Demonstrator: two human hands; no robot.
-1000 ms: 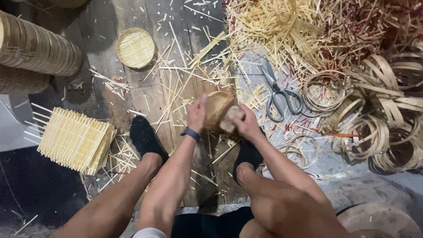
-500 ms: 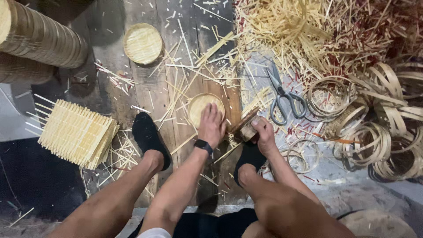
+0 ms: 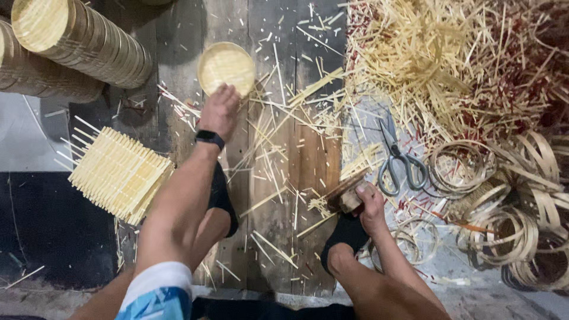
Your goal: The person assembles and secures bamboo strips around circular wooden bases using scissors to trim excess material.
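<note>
My left hand (image 3: 220, 110), with a black band at the wrist, reaches forward and its fingers touch the near rim of a small round woven bamboo tray (image 3: 226, 67) lying on the dark wooden board (image 3: 278, 178). My right hand (image 3: 368, 204) rests low by my right foot, closed around a brown wooden block (image 3: 345, 195). Both feet in black socks sit on the board among loose bamboo slivers.
Stacked round bamboo trays (image 3: 80, 47) lie on their sides at the upper left. A square woven bamboo mat stack (image 3: 118, 172) sits at the left. Scissors (image 3: 396, 160) lie right of the board. Heaps of bamboo strips (image 3: 450, 65) and coiled bamboo rings (image 3: 510, 219) fill the right.
The round tray went from between both hands down onto the board, then farther forward. My left hand followed it away from me. My right hand dropped beside my foot with the block.
</note>
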